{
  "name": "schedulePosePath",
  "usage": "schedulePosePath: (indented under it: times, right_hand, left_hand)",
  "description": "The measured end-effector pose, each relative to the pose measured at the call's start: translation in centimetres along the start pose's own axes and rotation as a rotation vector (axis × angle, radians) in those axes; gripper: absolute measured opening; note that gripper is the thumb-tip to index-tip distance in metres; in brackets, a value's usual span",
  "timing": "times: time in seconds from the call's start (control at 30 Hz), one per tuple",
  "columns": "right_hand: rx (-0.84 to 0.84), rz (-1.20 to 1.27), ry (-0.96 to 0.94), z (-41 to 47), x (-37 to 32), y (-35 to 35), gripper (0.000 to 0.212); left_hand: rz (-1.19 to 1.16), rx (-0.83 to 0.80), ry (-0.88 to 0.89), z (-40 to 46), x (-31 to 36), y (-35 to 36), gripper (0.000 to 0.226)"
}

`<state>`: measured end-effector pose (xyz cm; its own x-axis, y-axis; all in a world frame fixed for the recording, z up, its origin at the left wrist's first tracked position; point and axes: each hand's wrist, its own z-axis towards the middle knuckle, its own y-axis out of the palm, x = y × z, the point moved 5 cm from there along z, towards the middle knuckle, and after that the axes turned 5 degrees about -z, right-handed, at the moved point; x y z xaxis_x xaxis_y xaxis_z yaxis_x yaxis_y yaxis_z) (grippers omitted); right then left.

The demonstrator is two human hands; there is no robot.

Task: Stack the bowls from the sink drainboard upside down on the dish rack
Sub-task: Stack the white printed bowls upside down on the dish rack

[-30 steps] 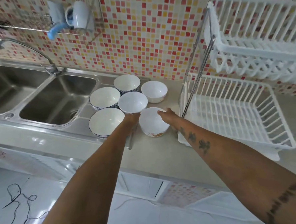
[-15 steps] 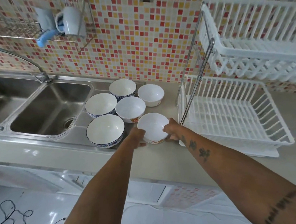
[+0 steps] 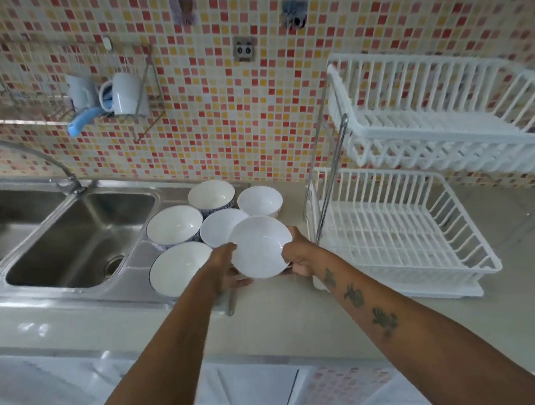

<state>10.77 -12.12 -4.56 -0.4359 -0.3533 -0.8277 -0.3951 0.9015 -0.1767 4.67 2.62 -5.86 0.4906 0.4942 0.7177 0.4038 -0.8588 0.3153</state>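
Observation:
I hold a white bowl (image 3: 260,246) upright above the counter, its mouth facing me. My left hand (image 3: 229,268) grips its left rim and underside; my right hand (image 3: 297,256) grips its right rim. Several more white bowls stand mouth-up on the steel drainboard (image 3: 137,266): a large one (image 3: 179,268) nearest me, one (image 3: 174,228) behind it, one (image 3: 219,230) partly hidden by the held bowl, and two at the back (image 3: 211,194) (image 3: 260,201). The white two-tier dish rack (image 3: 403,234) stands to the right, both tiers holding nothing.
A double steel sink (image 3: 74,236) with a curved tap (image 3: 38,160) lies to the left. A wall rail carries a white mug (image 3: 126,93) and a blue brush (image 3: 81,121). The rack's metal upright (image 3: 333,179) stands just right of the held bowl.
The bowl has come up off the counter in both hands and sits higher, overlapping the bowl behind it. My view has tilted upward, showing more wall.

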Motion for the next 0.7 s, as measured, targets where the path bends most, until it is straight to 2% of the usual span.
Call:
schedulePosePath:
  times: [0.07, 0.13, 0.2, 0.27, 0.37, 0.5, 0.6, 0.7]
  right_hand:
    - [-0.031, 0.015, -0.074, -1.9, -3.0, 0.2, 0.071]
    - [-0.047, 0.022, -0.168, -4.1, -6.2, 0.3, 0.078]
    - [-0.053, 0.049, -0.272, -6.8, -9.4, 0.0, 0.083]
    - [-0.045, 0.077, -0.388, -9.9, -12.4, -0.7, 0.086]
    - [0.005, 0.09, -0.54, -13.8, -16.1, -2.9, 0.084]
    - [0.117, 0.055, -0.693, -18.7, -19.8, -8.1, 0.081]
    - [0.235, 0.06, -0.769, -21.9, -21.4, -13.0, 0.084]
    - [0.337, 0.041, -0.808, -23.8, -22.0, -18.3, 0.085]
  left_hand:
    - [-0.02, -0.083, 0.061, -2.9, 3.4, 0.4, 0.042]
    - [0.026, -0.181, 0.151, -6.3, 6.9, 1.5, 0.025]
    - [0.153, -0.268, 0.3, -9.8, 10.5, 2.9, 0.038]
    - [0.252, -0.253, 0.408, -12.5, 13.6, 4.0, 0.033]
    - [0.387, -0.191, 0.532, -15.7, 17.7, 6.1, 0.041]
    - [0.378, -0.458, 0.501, -20.1, 20.2, 11.9, 0.047]
    - [0.436, -0.56, 0.505, -21.5, 21.1, 17.5, 0.051]
    - [0.438, -0.685, 0.432, -21.1, 21.3, 23.4, 0.071]
